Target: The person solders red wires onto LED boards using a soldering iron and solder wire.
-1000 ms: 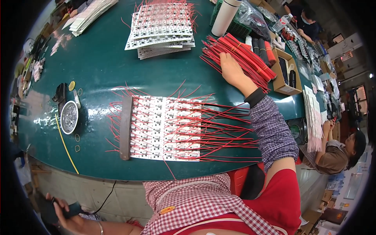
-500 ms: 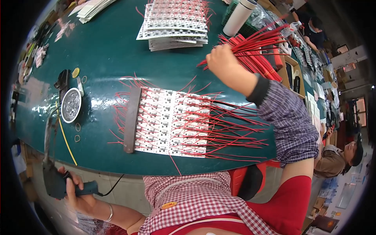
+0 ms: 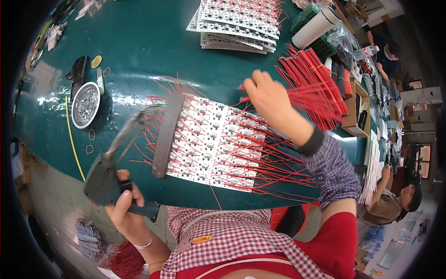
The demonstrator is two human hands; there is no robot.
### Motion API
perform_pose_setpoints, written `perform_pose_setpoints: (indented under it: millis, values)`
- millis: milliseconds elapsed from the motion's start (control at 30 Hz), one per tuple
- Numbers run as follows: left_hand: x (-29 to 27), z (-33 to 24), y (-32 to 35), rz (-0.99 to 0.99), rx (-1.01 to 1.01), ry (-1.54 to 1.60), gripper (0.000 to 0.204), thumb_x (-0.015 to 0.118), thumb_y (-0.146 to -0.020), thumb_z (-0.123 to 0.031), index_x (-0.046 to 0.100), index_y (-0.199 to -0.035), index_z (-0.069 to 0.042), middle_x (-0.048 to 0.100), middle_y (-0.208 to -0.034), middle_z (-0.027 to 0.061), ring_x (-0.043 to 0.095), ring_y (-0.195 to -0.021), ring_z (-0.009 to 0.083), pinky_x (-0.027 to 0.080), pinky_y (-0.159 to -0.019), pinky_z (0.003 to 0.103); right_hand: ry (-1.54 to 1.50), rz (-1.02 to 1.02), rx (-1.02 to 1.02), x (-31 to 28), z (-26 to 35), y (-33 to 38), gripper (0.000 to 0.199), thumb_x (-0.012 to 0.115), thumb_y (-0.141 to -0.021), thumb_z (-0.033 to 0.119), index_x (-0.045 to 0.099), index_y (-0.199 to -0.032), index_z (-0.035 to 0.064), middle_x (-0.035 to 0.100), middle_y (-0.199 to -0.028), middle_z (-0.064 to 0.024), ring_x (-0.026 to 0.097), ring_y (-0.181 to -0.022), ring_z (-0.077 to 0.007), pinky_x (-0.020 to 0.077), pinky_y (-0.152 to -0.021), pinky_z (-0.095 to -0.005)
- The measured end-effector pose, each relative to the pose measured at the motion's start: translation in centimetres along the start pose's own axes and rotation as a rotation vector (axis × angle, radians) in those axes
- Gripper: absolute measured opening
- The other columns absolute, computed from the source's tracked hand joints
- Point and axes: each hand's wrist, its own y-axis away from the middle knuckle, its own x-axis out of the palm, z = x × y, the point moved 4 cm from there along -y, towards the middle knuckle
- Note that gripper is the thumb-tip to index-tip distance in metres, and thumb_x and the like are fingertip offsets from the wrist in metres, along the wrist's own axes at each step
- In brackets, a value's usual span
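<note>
My left hand (image 3: 126, 207) grips a dark soldering gun (image 3: 103, 179) by its handle, fingers wrapped round it. The gun's long metal front reaches up towards a dark bar (image 3: 168, 135). That bar lies across the left edge of a white circuit board panel (image 3: 211, 139), which has rows of small parts and thin red wires sticking out both sides. Above the panel's upper right corner, my right hand (image 3: 269, 100) is closed on a bundle of red wires (image 3: 316, 100), blurred by motion. Short wire ends show left of its fingers.
More red wires (image 3: 309, 67) lie in a banded pile, beside a white cylindrical bottle (image 3: 316, 30) and a cardboard box (image 3: 357, 109). Wired panels (image 3: 239, 23) are stacked at the back. At left stand a bowl of greyish material (image 3: 86, 104) and a yellow strip (image 3: 70, 135).
My left hand has raised the soldering gun up and right, towards the bar. My right hand has drawn the red wires away from the pile, slightly down towards the panel. The whole view has shifted.
</note>
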Motion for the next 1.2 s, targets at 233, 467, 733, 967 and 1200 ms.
perform_pose_setpoints:
  millis: [233,467,733,967,1200]
  values:
    - [7.2,2.0,0.3,0.039,-0.119,-0.075,0.054,0.068,-0.077,0.0,0.05,-0.127,0.012,0.061,-0.111,0.0231,0.061,-0.061,0.0219,0.053,-0.05,0.032,-0.378,-0.205,-0.006,1.1,3.5,4.1,0.029,0.061,-0.079,0.003,0.063,-0.108,0.0026,0.052,-0.087,-0.0081,0.058,-0.079,-0.0244,0.0483,-0.057,-0.0366]
    - [8.2,5.0,1.5,0.187,0.037,-0.587,0.049,0.072,-0.078,0.011,0.057,-0.125,0.007,0.067,-0.101,0.0151,0.063,-0.069,0.017,0.053,-0.057,0.028,-0.517,-0.309,0.071,1.7,4.0,4.2,0.057,0.064,-0.056,-0.01,0.068,-0.112,-0.0008,0.059,-0.088,-0.0104,0.059,-0.074,-0.0266,0.048,-0.057,-0.0379]
    - [9.5,6.5,0.5,0.156,-0.175,-0.607,0.036,0.081,-0.08,0.0,0.067,-0.113,0.006,0.072,-0.103,0.0092,0.067,-0.09,0.0137,0.054,-0.08,0.028,-0.501,-0.307,0.044,1.7,4.1,4.3,0.051,0.061,-0.055,-0.01,0.07,-0.105,-0.0025,0.063,-0.088,-0.0091,0.06,-0.073,-0.0243,0.0486,-0.057,-0.0352]
    - [9.5,7.2,-0.2,0.219,-0.099,-0.708,0.033,0.08,-0.078,-0.002,0.068,-0.108,0.005,0.071,-0.096,0.0111,0.068,-0.082,0.0167,0.054,-0.074,0.029,-0.47,-0.317,0.04,1.5,4.0,4.0,0.039,0.064,-0.063,-0.005,0.069,-0.102,-0.0029,0.065,-0.089,-0.0083,0.06,-0.073,-0.0234,0.0483,-0.057,-0.0342]
    - [10.9,6.7,-1.0,0.338,0.114,-0.814,0.026,0.076,-0.074,0.001,0.069,-0.098,0.006,0.067,-0.089,0.0125,0.066,-0.074,0.0202,0.052,-0.066,0.031,-0.416,-0.251,0.0,1.5,4.2,3.9,0.032,0.066,-0.07,0.004,0.068,-0.102,-0.0002,0.065,-0.091,-0.0074,0.061,-0.076,-0.0222,0.0479,-0.062,-0.0332]
